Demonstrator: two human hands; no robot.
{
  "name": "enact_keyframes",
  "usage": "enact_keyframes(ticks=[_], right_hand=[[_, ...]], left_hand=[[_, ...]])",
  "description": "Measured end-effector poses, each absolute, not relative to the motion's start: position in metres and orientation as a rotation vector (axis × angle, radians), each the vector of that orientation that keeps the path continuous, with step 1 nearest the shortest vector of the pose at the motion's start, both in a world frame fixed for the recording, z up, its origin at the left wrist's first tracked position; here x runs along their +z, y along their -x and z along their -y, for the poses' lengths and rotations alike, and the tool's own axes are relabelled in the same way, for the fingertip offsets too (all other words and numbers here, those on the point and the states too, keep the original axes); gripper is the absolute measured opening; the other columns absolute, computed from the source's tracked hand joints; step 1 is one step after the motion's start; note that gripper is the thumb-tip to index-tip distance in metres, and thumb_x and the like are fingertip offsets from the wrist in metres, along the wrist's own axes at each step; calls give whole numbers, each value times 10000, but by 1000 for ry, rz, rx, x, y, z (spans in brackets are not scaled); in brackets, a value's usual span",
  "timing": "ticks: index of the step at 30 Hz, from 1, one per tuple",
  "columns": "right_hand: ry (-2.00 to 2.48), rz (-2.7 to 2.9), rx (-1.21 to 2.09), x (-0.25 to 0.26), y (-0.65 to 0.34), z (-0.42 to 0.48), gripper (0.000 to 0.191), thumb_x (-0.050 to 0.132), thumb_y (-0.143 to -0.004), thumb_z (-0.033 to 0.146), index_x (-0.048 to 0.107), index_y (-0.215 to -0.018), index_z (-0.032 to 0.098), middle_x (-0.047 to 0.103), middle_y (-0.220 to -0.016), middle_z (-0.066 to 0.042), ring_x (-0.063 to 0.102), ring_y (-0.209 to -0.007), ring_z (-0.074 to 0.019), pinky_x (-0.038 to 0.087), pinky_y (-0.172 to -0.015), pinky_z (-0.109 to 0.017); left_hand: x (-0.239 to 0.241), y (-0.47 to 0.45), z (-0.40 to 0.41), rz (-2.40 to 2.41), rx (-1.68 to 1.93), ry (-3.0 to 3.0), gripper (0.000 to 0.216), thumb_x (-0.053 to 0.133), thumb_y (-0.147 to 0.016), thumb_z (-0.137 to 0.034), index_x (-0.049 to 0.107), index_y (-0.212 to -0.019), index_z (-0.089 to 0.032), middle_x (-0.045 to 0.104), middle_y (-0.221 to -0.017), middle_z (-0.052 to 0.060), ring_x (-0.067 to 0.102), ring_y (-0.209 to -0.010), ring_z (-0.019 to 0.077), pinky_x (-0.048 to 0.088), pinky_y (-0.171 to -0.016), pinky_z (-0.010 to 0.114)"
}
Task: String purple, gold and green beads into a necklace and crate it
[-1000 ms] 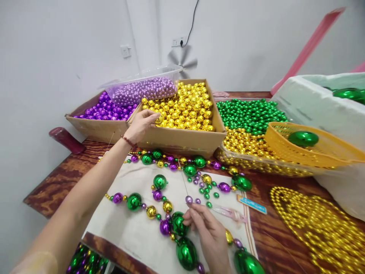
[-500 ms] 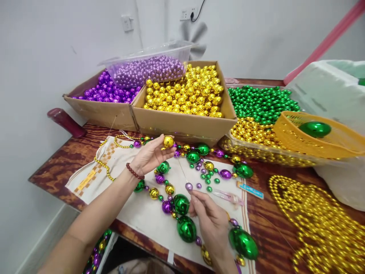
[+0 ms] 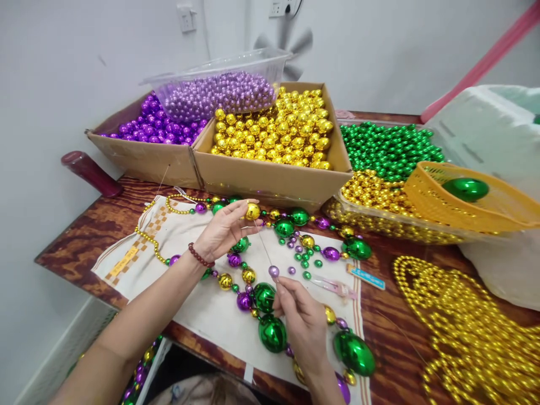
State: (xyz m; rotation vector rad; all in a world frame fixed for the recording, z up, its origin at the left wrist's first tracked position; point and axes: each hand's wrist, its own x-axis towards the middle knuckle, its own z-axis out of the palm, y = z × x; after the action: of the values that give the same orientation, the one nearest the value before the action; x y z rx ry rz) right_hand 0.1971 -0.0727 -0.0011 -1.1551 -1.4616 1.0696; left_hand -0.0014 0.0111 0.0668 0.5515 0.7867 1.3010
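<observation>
My left hand [image 3: 225, 230] pinches a shiny gold bead [image 3: 252, 211] between thumb and fingers, above the cloth. From that bead a thin thread [image 3: 264, 246] slants down to a small light-purple bead [image 3: 274, 271] at the fingertips of my right hand [image 3: 301, 315]. The right fingers are closed around the thread just below this bead; whether a needle is there I cannot tell. Beneath both hands, a strand of green, purple and gold beads [image 3: 272, 333] curves over the white cloth [image 3: 228, 332]. Small loose green beads [image 3: 304, 257] lie right of the thread.
Cardboard boxes hold purple beads [image 3: 156, 126] and gold beads [image 3: 274, 132], with a clear tub [image 3: 219, 93] on top. To the right are a tray of green beads [image 3: 388, 149], a yellow basket [image 3: 426, 191] and gold bead chains [image 3: 472, 332]. A dark red bottle [image 3: 90, 173] lies at the left.
The gold bead is now gripped nearer the fingertips of my left hand, covered on top by a finger. The view has shifted slightly; the right hand still holds the thread by the light-purple bead.
</observation>
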Motion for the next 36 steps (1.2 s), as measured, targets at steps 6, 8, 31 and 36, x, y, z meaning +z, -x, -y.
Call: enact_keyframes(ticks=[6, 8, 31, 36], right_hand=[[1151, 1436, 1099, -10, -190, 68, 208, 527, -967, 343, 664, -949, 188, 604, -582, 26, 582, -473, -120, 495, -475, -215], [1151, 1443, 1099, -8, -186, 65, 202, 528, -969, 340, 663, -949, 191, 594, -579, 32, 569, -469, -114, 482, -476, -211], [998, 936, 1240, -19, -235, 81, 65, 674, -909, 261, 688, -886, 202, 748, -738, -25, 665, -538, -128, 485, -499, -212], [1016, 935, 1212, -21, -238, 81, 52, 670, -902, 247, 697, -904, 203, 751, -734, -24, 670, -531, -139, 481, -482, -220]], left_hand=[[60, -9, 0, -784, 1315, -662, 371, 793, -794, -325, 710, -1120, -168, 719, -910, 58, 708, -809, 171, 573, -795, 334], [55, -15, 7, -801, 1299, -705, 360, 792, -793, -336, 723, -1111, -183, 723, -931, 61, 702, -804, 165, 565, -786, 326], [14, -38, -41, -1400, 93, -2524, 267, 436, -966, -139, 685, -1060, -160, 680, -1048, 107, 649, -936, 213, 478, -765, 307], [4, -70, -50, -1410, -220, -2723, 312, 362, -1000, -143, 657, -1100, -137, 653, -1042, 146, 660, -939, 248, 444, -669, 306]])
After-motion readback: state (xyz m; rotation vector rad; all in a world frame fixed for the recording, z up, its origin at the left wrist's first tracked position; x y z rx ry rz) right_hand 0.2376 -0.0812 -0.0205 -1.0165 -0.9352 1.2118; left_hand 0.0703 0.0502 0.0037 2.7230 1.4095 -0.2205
